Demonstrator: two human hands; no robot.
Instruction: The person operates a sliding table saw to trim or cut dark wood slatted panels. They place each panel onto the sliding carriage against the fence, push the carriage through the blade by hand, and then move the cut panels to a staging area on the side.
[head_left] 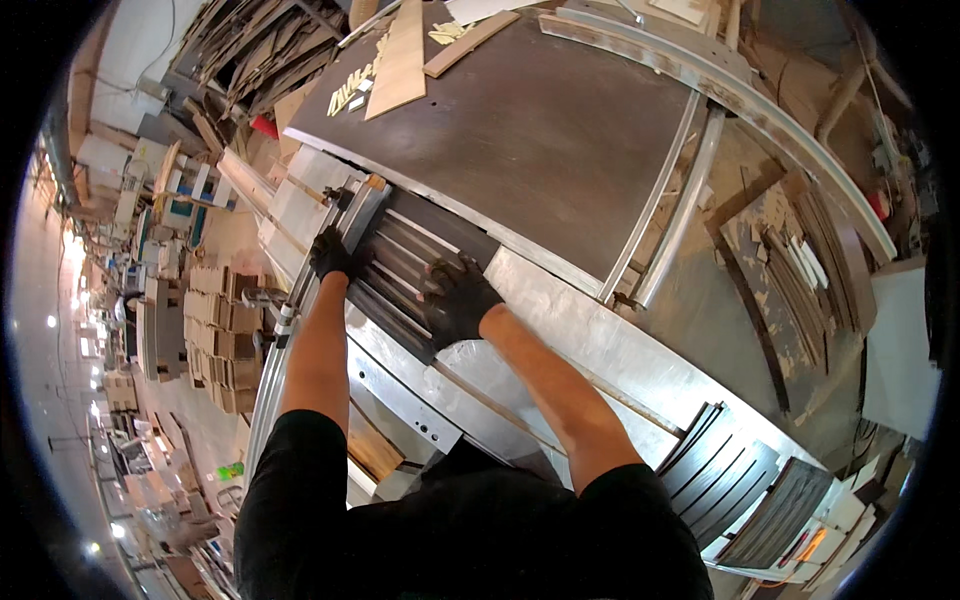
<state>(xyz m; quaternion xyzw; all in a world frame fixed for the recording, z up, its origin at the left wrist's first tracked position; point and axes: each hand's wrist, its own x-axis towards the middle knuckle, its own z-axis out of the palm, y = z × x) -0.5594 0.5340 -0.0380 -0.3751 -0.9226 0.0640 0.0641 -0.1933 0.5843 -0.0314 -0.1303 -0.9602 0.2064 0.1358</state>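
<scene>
Dark strips (398,268) lie beneath the spread fingers of the right hand (460,300); the left hand's (328,255) finger state is unclear. Probably stiff, light; best held by long edges beside the fingertips.

worktop (540,300): strips (400,262) lie on it before the person (470,540) | right grip (458,302): on strips | left grip (330,257): at strips' left end, contact unclear | worktop's right end: slat stack (715,470) | beyond: far worktop (540,160), on it panel (400,75) left of plank (470,44) | left: board stacks (222,345) | far left: scrap pile (255,60)
</scene>
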